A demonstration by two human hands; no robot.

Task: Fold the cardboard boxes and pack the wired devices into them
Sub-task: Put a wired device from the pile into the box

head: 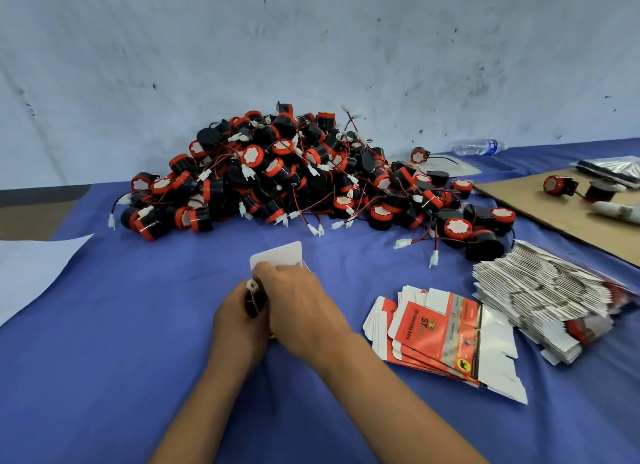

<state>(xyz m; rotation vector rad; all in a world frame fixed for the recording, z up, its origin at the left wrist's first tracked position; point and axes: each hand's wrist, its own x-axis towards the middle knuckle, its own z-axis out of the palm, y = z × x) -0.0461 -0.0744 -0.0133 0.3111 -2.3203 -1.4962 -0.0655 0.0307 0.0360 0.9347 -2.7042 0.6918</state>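
Both hands meet over the blue table (104, 325), the left hand (239, 321) wrapped around a black wired device (254, 302) and the right hand (298, 304) gripping a white box (277, 254), with the device heap (294, 173) beyond them and flat boxes (440, 339) to their right

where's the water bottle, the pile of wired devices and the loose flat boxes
water bottle (479, 147), head view, clear middle of its body
pile of wired devices (277, 173), head view, centre of heap
flat boxes (436, 335), head view, red top panel
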